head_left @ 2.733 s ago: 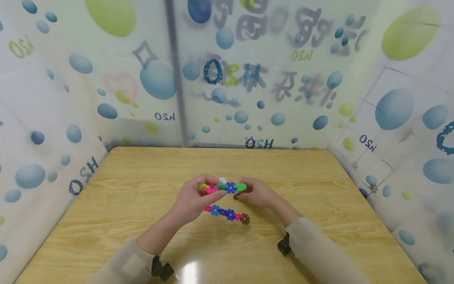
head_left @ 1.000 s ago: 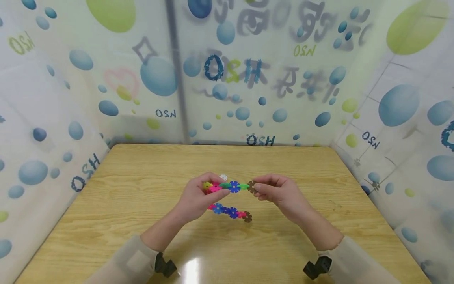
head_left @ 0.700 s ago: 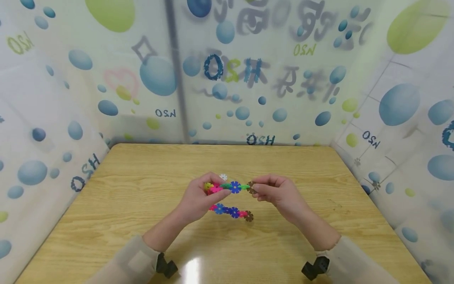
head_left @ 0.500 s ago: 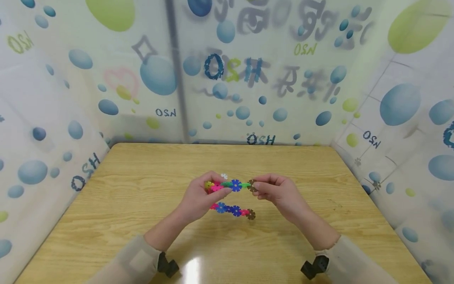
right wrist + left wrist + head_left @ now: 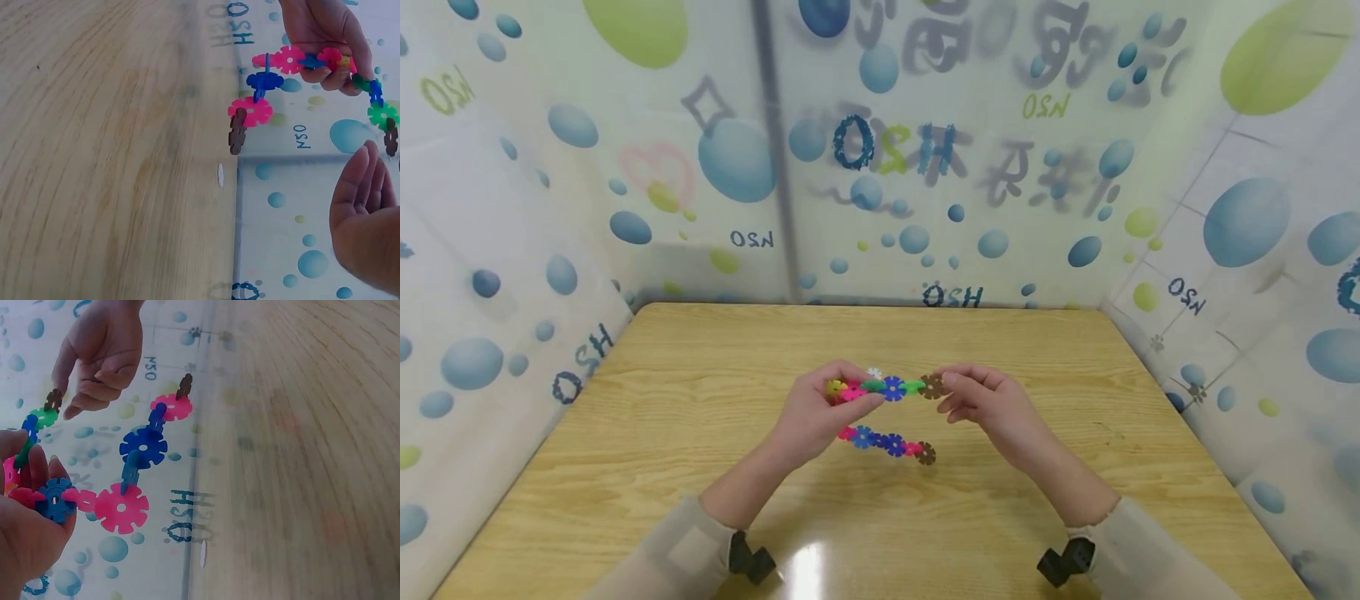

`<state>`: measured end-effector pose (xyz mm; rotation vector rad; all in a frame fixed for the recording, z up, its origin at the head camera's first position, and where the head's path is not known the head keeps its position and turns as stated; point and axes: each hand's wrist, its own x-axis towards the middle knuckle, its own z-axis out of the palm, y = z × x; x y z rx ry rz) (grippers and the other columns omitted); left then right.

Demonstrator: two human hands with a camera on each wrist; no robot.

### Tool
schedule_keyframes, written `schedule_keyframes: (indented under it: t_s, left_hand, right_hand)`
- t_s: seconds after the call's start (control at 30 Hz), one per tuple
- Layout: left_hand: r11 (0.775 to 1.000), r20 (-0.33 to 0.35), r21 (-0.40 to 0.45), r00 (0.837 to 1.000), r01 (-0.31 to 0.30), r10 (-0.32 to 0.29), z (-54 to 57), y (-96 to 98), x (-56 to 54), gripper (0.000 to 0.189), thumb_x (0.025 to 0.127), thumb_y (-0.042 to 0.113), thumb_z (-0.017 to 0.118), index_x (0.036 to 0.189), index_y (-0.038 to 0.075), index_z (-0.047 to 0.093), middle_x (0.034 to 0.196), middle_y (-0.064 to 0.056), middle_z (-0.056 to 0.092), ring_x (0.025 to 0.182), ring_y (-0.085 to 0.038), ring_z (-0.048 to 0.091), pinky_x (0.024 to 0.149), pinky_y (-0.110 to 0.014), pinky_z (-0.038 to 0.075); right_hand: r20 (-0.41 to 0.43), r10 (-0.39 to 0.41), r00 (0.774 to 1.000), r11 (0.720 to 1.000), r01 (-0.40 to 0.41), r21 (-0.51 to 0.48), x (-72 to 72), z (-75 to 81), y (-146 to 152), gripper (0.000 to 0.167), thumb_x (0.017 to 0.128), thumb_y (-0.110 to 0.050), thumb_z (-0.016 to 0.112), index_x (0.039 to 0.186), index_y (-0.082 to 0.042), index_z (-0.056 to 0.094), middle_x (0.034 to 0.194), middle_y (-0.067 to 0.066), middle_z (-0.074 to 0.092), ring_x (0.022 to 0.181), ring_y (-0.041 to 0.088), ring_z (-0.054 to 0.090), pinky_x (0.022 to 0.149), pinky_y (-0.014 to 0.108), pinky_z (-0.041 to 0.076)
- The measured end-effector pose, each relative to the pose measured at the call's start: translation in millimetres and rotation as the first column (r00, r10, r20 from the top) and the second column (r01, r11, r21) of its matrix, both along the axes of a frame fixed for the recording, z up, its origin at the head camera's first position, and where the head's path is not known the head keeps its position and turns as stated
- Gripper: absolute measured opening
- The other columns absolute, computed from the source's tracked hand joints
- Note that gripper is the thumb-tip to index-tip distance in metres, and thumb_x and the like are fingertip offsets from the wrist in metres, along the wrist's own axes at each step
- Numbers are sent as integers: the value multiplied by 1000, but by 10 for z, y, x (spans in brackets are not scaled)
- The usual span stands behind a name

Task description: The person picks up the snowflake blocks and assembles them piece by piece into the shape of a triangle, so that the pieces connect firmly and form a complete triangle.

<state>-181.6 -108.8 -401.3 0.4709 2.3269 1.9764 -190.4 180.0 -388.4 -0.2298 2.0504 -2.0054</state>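
Observation:
A chain of interlocked snowflake discs (image 5: 892, 388) in pink, blue, green, yellow and brown bends in a U shape above the table. My left hand (image 5: 820, 412) grips one arm of it, the thumb lying along the front and fingers curled behind. Part of the chain is hidden inside that hand. At the upper arm's right end is a brown disc (image 5: 932, 386), joined to a light green one. My right hand (image 5: 992, 408) holds the brown disc's edge with thumb and forefinger. The lower arm ends in another brown disc (image 5: 237, 131) and hangs free.
One white snowflake disc (image 5: 874, 372) lies on the wooden table (image 5: 760, 342) beyond my left hand. Fabric walls (image 5: 880, 208) with printed bubbles stand behind and at both sides of the table.
My right hand first held a brown disc low beside the light green end. That disc now sits on the chain's end, and the right fingers have shifted to its outer edge.

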Motion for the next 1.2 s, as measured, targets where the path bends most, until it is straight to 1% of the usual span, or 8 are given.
schedule_keyframes:
  t_s: [0.23, 0.4, 0.47, 0.57, 0.63, 0.7, 0.93, 1.2]
  left_hand:
    - [999, 0, 28, 1000, -17, 17, 38, -62, -3, 19, 99, 20, 84, 116, 16, 77, 98, -6, 70, 53, -9, 38, 48, -22, 34]
    - [999, 11, 31, 999, -31, 31, 60, -83, -4, 21, 100, 24, 84, 117, 15, 76, 102, -6, 74, 68, -15, 63, 51, -23, 43]
    - [999, 11, 29, 999, -39, 39, 67, -87, -9, 21, 100, 26, 83, 117, 15, 76, 103, -7, 76, 81, -23, 72, 55, -24, 49]
    - [998, 15, 36, 999, -48, 48, 69, -94, -21, 22, 101, 27, 83, 118, 15, 75, 103, -9, 77, 93, -31, 76, 62, -27, 56]
    - [997, 25, 53, 998, -59, 58, 71, -95, -27, 23, 101, 26, 83, 118, 14, 75, 103, -9, 77, 94, -29, 76, 65, -27, 58]
    - [994, 39, 88, 997, -71, 68, 75, -90, -30, 23, 100, 25, 83, 118, 13, 75, 104, -6, 76, 93, -26, 77, 67, -27, 60]
    - [943, 87, 325, 995, -77, 51, 57, -18, -41, 10, 103, 10, 76, 112, 8, 72, 97, 0, 74, 86, -15, 72, 88, -32, 65]
    - [880, 189, 457, 981, -127, 44, 20, 23, -61, 3, 107, 15, 72, 110, 16, 71, 97, 1, 69, 91, -19, 69, 92, -29, 62]
  right_hand:
    - [12, -5, 1000, 1000, 5, -2, -102, -51, 36, 26, 112, -30, 67, 125, -10, 74, 100, -4, 75, 93, 16, 74, 84, 30, 65]
    - [23, 82, 996, 989, -84, 122, -160, -160, 50, 36, 111, -34, 68, 131, -5, 71, 117, 6, 76, 107, 23, 74, 91, 33, 64]
    - [39, 172, 984, 962, -176, 209, -161, -210, 62, 44, 110, -35, 70, 140, -3, 65, 132, 14, 71, 117, 27, 71, 98, 38, 64]
    - [90, 300, 950, 890, -313, 331, -136, -268, 76, 58, 104, -34, 77, 151, -6, 57, 146, 18, 64, 124, 29, 69, 103, 42, 61]
    - [117, 362, 925, 850, -379, 366, -117, -289, 71, 64, 100, -30, 82, 152, -6, 54, 145, 15, 64, 121, 27, 69, 101, 42, 61]
    - [121, 387, 914, 832, -403, 382, -104, -302, 59, 63, 98, -28, 84, 150, -7, 56, 141, 11, 66, 116, 25, 68, 98, 39, 59]
    - [26, 325, 945, 893, -316, 322, -82, -274, 27, 39, 100, -25, 82, 130, -8, 66, 126, 12, 74, 116, 24, 69, 97, 35, 61]
    - [-16, 238, 971, 943, -227, 243, -34, -191, -5, 46, 102, -18, 80, 140, -4, 59, 129, 11, 71, 119, 25, 70, 99, 31, 62]
